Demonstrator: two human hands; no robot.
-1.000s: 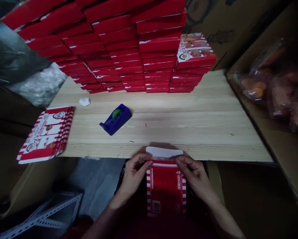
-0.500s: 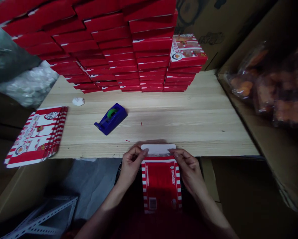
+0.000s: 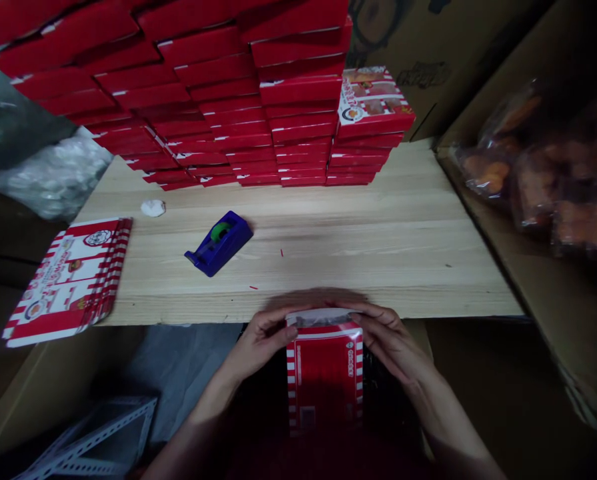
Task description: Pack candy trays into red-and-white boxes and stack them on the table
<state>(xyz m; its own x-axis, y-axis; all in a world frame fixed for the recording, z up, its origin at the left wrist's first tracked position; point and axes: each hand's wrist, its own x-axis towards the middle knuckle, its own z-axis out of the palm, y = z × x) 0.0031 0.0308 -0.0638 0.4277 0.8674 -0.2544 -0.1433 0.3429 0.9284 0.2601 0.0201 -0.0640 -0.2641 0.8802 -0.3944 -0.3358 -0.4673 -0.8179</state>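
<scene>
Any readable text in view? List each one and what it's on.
The red carton: vertical lettering on the front, too small to read.
The code on the red carton: too dark and small to read.
The flat cartons: logo and print, too blurred to read.
The top box on the right stack: print too small to read.
No text is legible.

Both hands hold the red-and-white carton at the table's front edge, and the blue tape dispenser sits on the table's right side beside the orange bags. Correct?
No: the blue tape dispenser sits on the left part of the wooden table, well away from the orange bags, as the head view shows. The left hand and right hand do hold the red-and-white carton there.
</scene>
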